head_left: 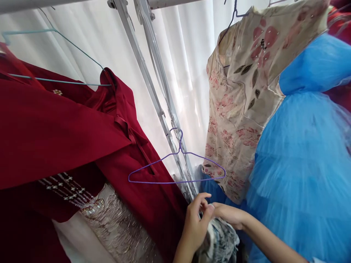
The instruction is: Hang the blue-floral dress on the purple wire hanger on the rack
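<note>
- Hanger (177, 182) (landmark): thin purple wire, bare, its hook at the rack (139, 54).
- Cloth (223, 241): below hanger, toward its right end; pale with dark mottling, partly hidden by the hands, lower part out of frame.
- Left hand (195, 223): below hanger; fingers curled, thumb tip drawn close to them. Cannot tell whether anything is pinched.
- Right hand (229, 214): below hanger's right end, meeting left hand; fingertips mostly hidden, so spread and hold cannot be told.
- Handling, judged: cloth likely light, soft, limp; ragged-looking edge may snag, so take hold at a firm upper edge. Hanger likely light, springy, slick; best held at the neck.
- Nearby: red dress (68, 135) left of hanger; floral top (236, 109) above and right; blue dress (298, 175) farther right.
</note>
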The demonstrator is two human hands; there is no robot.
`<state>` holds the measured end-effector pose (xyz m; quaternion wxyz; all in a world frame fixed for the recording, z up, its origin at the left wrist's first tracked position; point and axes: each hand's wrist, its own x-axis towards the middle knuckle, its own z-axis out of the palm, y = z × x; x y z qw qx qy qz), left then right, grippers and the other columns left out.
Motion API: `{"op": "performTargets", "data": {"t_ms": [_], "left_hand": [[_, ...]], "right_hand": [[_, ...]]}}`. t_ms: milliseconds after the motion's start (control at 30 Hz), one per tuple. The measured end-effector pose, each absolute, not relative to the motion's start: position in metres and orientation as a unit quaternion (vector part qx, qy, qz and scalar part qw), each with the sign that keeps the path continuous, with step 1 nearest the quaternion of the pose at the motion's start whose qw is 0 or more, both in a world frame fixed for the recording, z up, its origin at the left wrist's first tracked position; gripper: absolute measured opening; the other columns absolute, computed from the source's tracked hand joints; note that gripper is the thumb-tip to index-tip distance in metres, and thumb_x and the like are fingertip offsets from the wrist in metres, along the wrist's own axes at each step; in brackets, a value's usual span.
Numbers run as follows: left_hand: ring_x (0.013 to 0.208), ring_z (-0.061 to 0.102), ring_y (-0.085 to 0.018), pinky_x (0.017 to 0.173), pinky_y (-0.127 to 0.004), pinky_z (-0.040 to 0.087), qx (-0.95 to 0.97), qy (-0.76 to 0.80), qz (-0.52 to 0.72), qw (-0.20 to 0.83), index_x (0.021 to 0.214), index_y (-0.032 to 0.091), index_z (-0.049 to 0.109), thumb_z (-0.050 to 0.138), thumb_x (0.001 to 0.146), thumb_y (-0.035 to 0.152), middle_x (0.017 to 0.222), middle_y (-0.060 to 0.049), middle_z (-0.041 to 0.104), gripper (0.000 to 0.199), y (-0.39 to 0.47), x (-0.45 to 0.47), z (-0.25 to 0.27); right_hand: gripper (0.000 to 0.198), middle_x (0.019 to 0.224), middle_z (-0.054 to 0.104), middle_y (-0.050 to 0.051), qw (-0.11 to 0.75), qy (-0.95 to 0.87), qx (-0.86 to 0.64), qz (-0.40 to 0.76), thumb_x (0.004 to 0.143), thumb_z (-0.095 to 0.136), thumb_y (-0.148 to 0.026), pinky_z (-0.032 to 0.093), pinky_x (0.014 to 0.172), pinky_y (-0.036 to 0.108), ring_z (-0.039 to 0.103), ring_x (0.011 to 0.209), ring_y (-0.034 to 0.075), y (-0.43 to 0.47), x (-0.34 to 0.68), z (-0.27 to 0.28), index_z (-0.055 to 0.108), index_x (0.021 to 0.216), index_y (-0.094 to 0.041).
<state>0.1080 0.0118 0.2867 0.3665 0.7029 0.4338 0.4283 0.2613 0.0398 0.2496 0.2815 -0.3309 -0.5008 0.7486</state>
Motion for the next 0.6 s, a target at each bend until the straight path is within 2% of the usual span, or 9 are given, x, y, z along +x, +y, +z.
{"op": "performTargets", "data": {"t_ms": [67,133,233,300,400,533,600], "left_hand": [[0.107,0.060,-0.024,0.097,-0.035,0.045,0.716,0.420,0.408,0.381,0.122,0.021,0.066,0.055,0.094,0.039,0.115,-0.011,0.066,0.034,0.013,0.097,0.278],[0.116,0.058,-0.028,0.103,-0.041,0.042,0.705,0.412,0.331,0.473,0.121,0.020,0.068,0.053,0.094,0.050,0.123,-0.013,0.065,0.043,0.009,0.088,0.261],[0.114,0.060,-0.034,0.100,-0.047,0.044,0.629,0.426,0.255,0.599,0.120,0.016,0.068,0.062,0.082,0.067,0.118,-0.014,0.069,0.063,-0.001,0.083,0.231],[0.114,0.059,-0.035,0.100,-0.045,0.044,0.598,0.451,0.295,0.593,0.117,0.016,0.069,0.070,0.073,0.069,0.118,-0.013,0.070,0.069,-0.003,0.082,0.218],[0.108,0.060,-0.033,0.098,-0.042,0.045,0.562,0.494,0.366,0.554,0.107,0.017,0.074,0.069,0.072,0.070,0.109,-0.010,0.072,0.063,-0.002,0.080,0.220],[0.113,0.059,-0.033,0.102,-0.039,0.043,0.523,0.533,0.437,0.501,0.115,0.019,0.073,0.075,0.066,0.068,0.116,-0.010,0.071,0.069,-0.007,0.071,0.236],[0.107,0.061,-0.033,0.099,-0.039,0.044,0.528,0.568,0.450,0.443,0.111,0.019,0.076,0.075,0.065,0.069,0.111,-0.010,0.072,0.067,-0.014,0.061,0.244]], "right_hand": [[0.008,0.062,0.060,-0.004,0.182,-0.573,-0.305,0.738,0.068,0.069,-0.024,0.043,0.065,0.021,0.051,0.060,0.011,0.038,0.273,0.271,0.069,0.067,-0.016],[0.013,0.059,0.058,-0.004,0.091,-0.660,-0.271,0.695,0.071,0.069,-0.027,0.040,0.059,0.021,0.046,0.057,0.010,0.040,0.290,0.297,0.072,0.069,-0.015],[0.021,0.062,0.061,-0.002,0.044,-0.759,-0.233,0.606,0.075,0.072,-0.032,0.040,0.058,0.022,0.049,0.059,0.011,0.050,0.324,0.337,0.077,0.079,-0.012],[0.020,0.060,0.062,-0.002,0.095,-0.791,-0.268,0.542,0.071,0.077,-0.031,0.040,0.058,0.021,0.051,0.059,0.012,0.063,0.351,0.358,0.078,0.076,-0.012],[0.017,0.062,0.068,0.001,0.192,-0.786,-0.325,0.489,0.069,0.079,-0.029,0.041,0.056,0.022,0.057,0.057,0.014,0.091,0.387,0.377,0.079,0.073,-0.012],[0.019,0.071,0.072,0.006,0.276,-0.767,-0.321,0.482,0.074,0.076,-0.029,0.045,0.060,0.025,0.064,0.064,0.016,0.138,0.397,0.389,0.079,0.077,-0.011],[0.019,0.079,0.072,0.007,0.308,-0.766,-0.284,0.488,0.075,0.075,-0.031,0.047,0.068,0.027,0.065,0.071,0.016,0.157,0.380,0.391,0.077,0.077,-0.012]]}}
